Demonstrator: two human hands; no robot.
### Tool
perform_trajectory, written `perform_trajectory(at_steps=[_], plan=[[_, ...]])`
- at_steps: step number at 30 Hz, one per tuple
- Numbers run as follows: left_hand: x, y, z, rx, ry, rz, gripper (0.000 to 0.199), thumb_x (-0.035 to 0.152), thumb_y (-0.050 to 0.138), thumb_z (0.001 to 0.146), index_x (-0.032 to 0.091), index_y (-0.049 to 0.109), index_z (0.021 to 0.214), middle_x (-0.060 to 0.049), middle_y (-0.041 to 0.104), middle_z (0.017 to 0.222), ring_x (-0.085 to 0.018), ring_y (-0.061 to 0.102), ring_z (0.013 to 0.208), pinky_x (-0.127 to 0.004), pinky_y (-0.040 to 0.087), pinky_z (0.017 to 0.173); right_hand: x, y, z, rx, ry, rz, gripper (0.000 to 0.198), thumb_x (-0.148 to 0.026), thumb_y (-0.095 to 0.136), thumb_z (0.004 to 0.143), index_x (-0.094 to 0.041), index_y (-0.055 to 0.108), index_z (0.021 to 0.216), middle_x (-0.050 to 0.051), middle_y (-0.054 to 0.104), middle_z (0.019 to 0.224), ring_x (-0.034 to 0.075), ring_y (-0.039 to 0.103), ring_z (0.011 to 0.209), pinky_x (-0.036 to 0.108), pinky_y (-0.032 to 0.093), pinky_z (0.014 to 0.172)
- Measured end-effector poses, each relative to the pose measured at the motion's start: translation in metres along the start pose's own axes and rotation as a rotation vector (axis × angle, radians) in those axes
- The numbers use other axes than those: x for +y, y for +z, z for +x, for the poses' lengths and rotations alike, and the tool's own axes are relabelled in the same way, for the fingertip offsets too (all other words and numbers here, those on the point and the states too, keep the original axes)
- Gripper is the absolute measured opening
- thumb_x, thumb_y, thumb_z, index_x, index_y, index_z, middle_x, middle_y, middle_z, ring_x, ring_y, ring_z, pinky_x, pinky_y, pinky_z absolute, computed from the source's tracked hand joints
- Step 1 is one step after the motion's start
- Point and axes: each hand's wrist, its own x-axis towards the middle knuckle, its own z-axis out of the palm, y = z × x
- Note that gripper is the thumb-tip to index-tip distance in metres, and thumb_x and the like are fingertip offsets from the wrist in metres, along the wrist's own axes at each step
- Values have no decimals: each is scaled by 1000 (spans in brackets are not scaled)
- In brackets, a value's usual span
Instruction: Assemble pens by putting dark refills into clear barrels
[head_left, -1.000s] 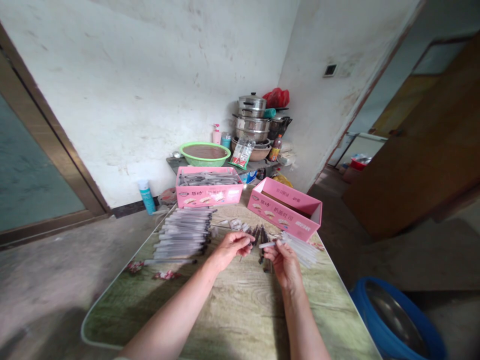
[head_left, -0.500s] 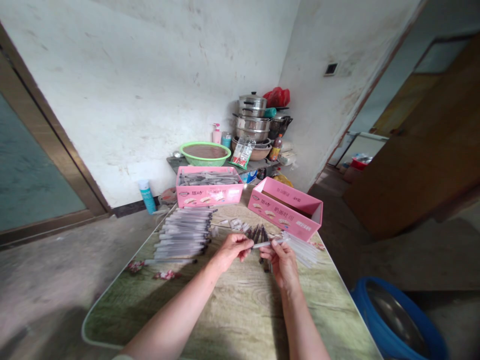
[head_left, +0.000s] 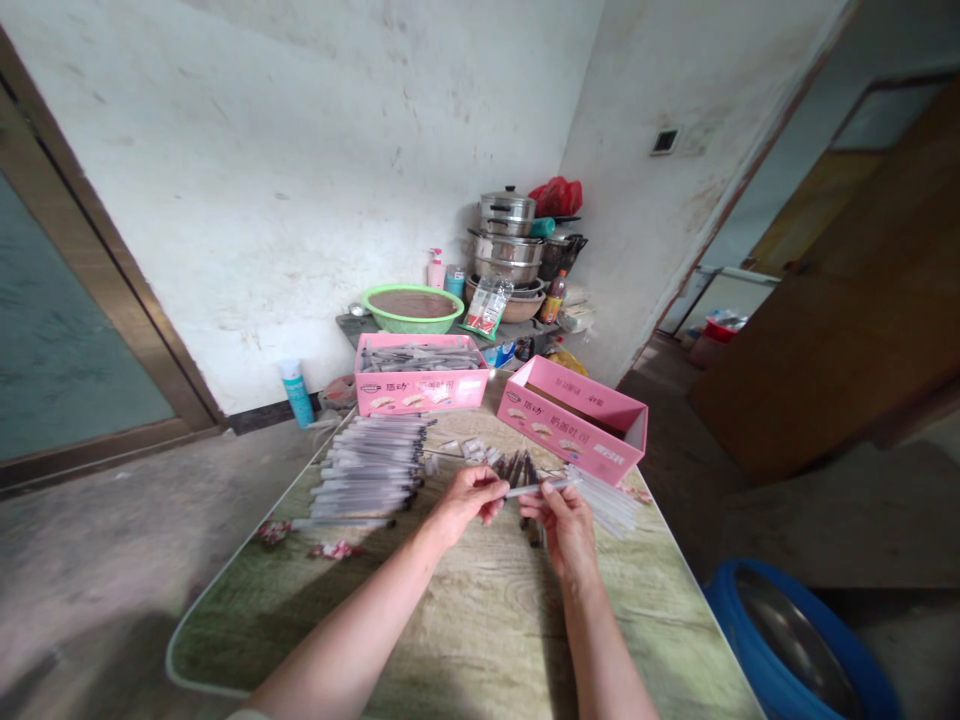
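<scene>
Between my two hands a slim translucent pen (head_left: 523,490) is held level above the table. My left hand (head_left: 471,497) pinches its left end, and my right hand (head_left: 561,515) grips it toward the right. Behind my hands lies a group of dark pen parts (head_left: 517,468), partly hidden. Clear empty-looking pen tubes (head_left: 606,502) are spread just right of my right hand. A long row of pens with dark tips (head_left: 371,470) lies to the left. Small pale pieces (head_left: 474,449) rest between that row and the dark parts.
A pink box (head_left: 421,390) full of pens stands at the table's back left; another pink box (head_left: 576,425) sits at the back right. Behind them are a green basin (head_left: 412,322) and stacked steamer pots (head_left: 507,245). A blue tub (head_left: 795,640) is at the lower right.
Both hands keep hold of the pen in nearly the same position. The whole view has shifted very slightly; the things on the table look unmoved.
</scene>
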Motion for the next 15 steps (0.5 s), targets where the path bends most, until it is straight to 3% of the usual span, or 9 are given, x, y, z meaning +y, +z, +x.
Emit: perform_trajectory(at_steps=[7, 15], plan=[[7, 1, -3, -18, -7, -68, 33, 41, 73, 75, 12, 58, 77, -3, 62, 65, -9, 56, 52, -19, 44, 49, 0, -2, 2, 21, -8, 8, 27, -30, 84, 67, -15, 63, 76, 7, 74, 66, 21, 73, 61, 26, 60, 53], [8, 2, -1, 29, 1, -31, 39, 35, 84, 59, 11, 61, 79, -4, 65, 66, -14, 62, 57, -26, 51, 57, 0, -2, 2, 41, 1, 15, 28, -30, 85, 65, -15, 62, 73, 7, 73, 64, 21, 72, 59, 26, 60, 52]])
